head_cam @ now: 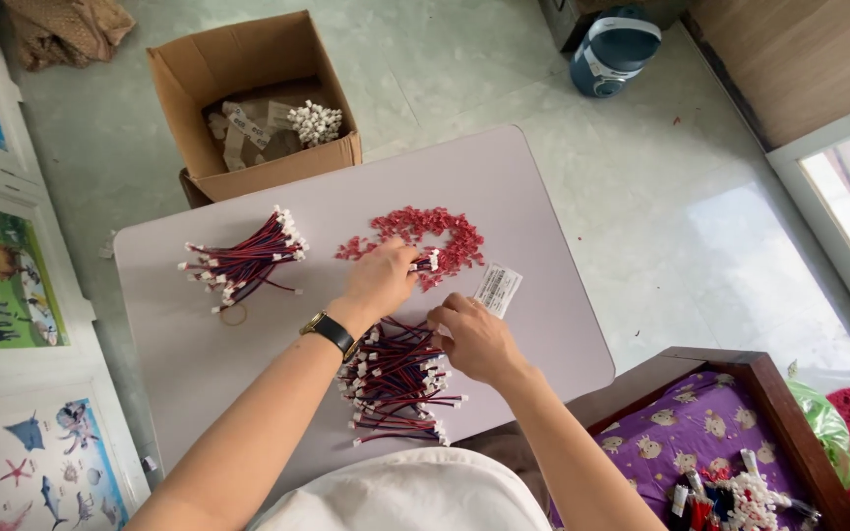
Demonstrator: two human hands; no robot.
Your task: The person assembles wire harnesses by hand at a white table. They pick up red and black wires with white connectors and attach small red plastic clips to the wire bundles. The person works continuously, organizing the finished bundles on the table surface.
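On the pale table [543, 324], the left hand [381, 280], a watch [330, 332] on its wrist, pinches what looks like a short wire with a white plug [427, 262] at the near edge of a ring of small red pieces [425, 241]. Just right and nearer, the right hand [474, 339] is curled, touching a pile of red-and-blue wires [395, 383]; whether it grips anything I cannot tell. Another wire bundle [243, 261] lies left, a cardboard box [248, 98] beyond.
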